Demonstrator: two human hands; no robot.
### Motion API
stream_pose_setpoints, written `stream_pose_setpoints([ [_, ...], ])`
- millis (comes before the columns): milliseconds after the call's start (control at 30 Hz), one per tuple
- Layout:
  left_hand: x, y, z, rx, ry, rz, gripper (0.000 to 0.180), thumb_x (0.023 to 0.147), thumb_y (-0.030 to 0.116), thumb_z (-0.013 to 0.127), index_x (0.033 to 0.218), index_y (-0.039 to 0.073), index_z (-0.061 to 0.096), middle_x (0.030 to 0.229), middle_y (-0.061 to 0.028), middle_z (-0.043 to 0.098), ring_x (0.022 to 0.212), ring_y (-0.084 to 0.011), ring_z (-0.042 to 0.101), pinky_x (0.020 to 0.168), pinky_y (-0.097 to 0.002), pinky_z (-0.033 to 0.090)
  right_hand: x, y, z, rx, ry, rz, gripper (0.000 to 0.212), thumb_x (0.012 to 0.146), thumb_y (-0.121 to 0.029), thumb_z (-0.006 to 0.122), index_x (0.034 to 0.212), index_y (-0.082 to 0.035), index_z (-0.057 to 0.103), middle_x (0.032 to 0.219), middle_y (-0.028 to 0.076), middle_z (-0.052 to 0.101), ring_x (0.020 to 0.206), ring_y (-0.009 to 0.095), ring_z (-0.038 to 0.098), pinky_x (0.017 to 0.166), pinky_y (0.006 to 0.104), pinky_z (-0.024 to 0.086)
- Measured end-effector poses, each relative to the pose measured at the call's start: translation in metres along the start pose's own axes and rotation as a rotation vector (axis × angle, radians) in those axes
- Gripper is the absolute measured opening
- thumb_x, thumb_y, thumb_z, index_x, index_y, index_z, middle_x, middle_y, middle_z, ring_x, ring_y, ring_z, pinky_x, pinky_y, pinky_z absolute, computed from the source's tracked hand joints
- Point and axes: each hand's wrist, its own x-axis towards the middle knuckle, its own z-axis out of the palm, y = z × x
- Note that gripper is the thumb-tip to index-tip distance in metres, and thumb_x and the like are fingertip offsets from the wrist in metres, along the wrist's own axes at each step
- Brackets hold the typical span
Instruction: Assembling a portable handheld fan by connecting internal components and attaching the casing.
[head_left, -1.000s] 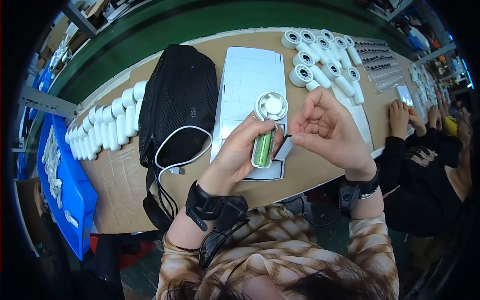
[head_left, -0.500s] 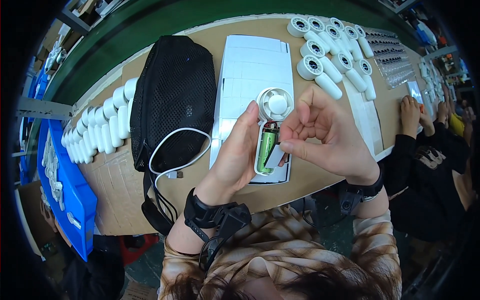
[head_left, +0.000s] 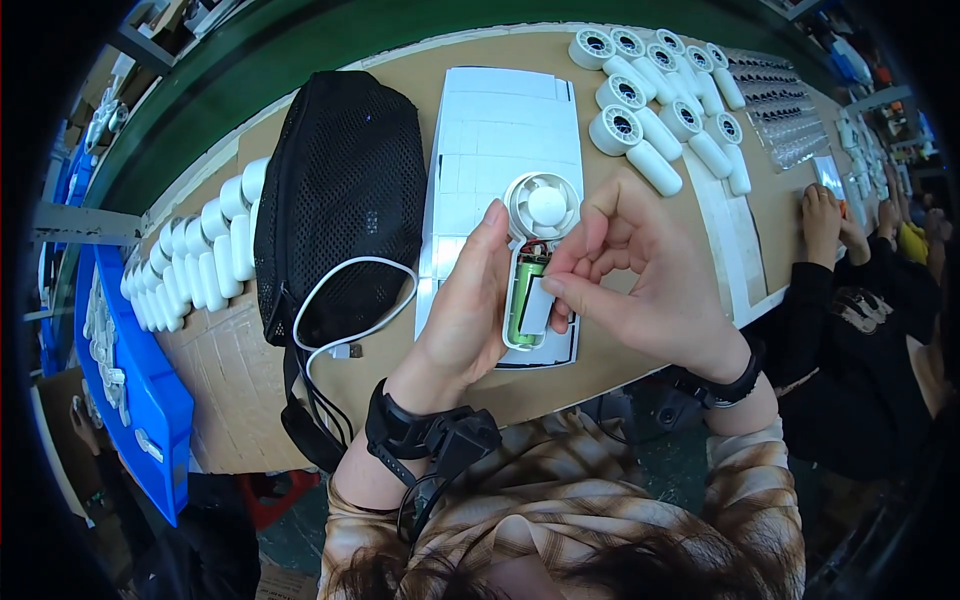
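Above the workbench, left hand holding fan half-shell, right hand pressing pad

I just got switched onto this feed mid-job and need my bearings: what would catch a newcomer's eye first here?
At centre, the left hand cradles an opened white handheld fan, its green battery cell exposed, while the right hand presses a small white pad onto the cell. Behind it lies a white sheet of pads, with a black mesh bag to the left. Finished white fans line the far right of the table.
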Motion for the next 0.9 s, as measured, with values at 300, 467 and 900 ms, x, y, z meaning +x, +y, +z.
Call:
stream_pose_setpoints([
  [300,0.0,-0.001,0.001,-0.014,0.043,0.039,0.053,0.097,0.048,0.024,0.123,0.006,0.043,0.1,-0.0075,0.057,0.077,-0.0104,0.056,0.057,-0.0223,0.047,-0.002,0.005,0.012,-0.133,0.121,-0.105,0.024,0.076,0.004,0.066,0.081,-0.004,0.044,0.077,0.005,0.059,0.07,0.01,0.062,0.059,0.0209,0.051],
  [467,0.001,-0.004,-0.001,0.006,0.053,0.044,0.049,0.097,0.046,0.028,0.122,0.007,0.043,0.099,-0.0068,0.057,0.077,-0.0099,0.055,0.056,-0.0215,0.045,-0.004,0.013,0.015,-0.25,0.185,-0.228,0.023,0.075,0.005,0.066,0.081,-0.002,0.045,0.076,0.006,0.058,0.069,0.011,0.062,0.057,0.0206,0.051],
  [900,0.002,-0.011,-0.011,-0.064,0.042,0.053,0.04,0.095,0.038,0.042,0.122,0.008,0.038,0.09,-0.0047,0.054,0.079,-0.0119,0.055,0.066,-0.0259,0.047,-0.009,0.038,0.023,-0.359,0.3,-0.318,0.05,0.075,-0.003,0.069,0.116,-0.006,0.04,0.11,0.011,0.049,0.101,0.017,0.053,0.085,0.0299,0.044],
])
